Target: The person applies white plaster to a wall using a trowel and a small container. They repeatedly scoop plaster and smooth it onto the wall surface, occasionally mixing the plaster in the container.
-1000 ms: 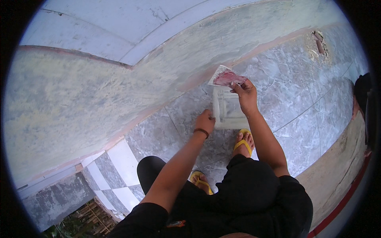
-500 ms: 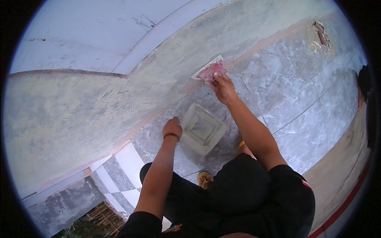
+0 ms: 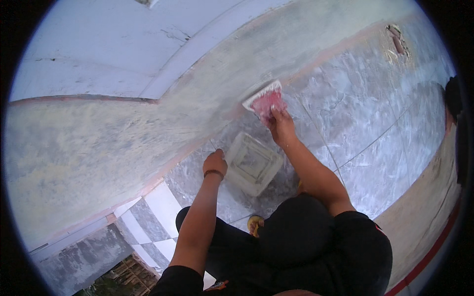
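My right hand (image 3: 280,123) grips a red plastic scraper (image 3: 262,100) with a pale, crusted blade held against the foot of the plastered wall (image 3: 89,158). My left hand (image 3: 216,163) is closed on the near-left edge of a square translucent plastic container (image 3: 252,163), which has a pale residue inside and sits tilted on or just over the grey marbled floor tiles below the scraper. Its fingertips are partly hidden.
A white panel (image 3: 89,49) is above the wall. White and grey checked tiles (image 3: 160,212) lie at lower left beside a concrete step (image 3: 84,256). A broken patch (image 3: 397,42) shows at upper right. A low ledge (image 3: 419,207) runs along the right, with a dark object (image 3: 453,98).
My right hand moved left onto the wall with the scraper, then slightly down and right. My left hand and the container moved left and down as the view shifted.
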Available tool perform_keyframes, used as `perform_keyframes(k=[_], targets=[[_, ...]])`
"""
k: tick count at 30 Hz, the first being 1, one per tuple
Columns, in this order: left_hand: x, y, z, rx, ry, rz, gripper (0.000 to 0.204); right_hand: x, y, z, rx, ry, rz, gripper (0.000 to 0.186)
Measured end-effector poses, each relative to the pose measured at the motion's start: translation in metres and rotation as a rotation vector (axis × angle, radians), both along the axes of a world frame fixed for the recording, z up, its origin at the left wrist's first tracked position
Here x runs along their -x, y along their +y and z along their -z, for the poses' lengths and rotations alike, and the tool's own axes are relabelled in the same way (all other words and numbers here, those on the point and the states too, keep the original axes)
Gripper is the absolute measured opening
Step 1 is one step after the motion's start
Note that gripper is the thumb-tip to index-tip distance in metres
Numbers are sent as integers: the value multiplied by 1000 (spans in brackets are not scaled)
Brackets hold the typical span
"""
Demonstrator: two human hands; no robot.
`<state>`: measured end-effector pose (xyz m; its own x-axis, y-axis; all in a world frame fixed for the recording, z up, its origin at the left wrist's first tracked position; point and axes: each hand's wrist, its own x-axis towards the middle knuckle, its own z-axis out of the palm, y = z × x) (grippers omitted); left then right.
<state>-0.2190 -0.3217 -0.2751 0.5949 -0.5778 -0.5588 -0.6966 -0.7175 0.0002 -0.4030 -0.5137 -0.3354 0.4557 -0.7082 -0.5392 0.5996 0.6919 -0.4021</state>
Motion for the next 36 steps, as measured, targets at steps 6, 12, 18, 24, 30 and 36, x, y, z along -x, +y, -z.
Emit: perform_keyframes(k=[6,12,18,24,30,36], targets=[[-1,0,0,-17,-2,40,20,-23,-20,-13,9,8,39,25],[0,-4,-4,-78,16,53,24,-23,11,72,313,240,-78,25],[-6,4,7,-30,34,-2,26,11,12,43,-94,-17,-26,24],[-7,1,22,190,178,83,28,70,-9,-18,191,197,35,17],[11,-47,9,327,423,-47,21,141,-3,-80,1080,1077,42,21],[62,-89,-5,439,978,-415,21,175,13,-113,1445,1520,101,41]])
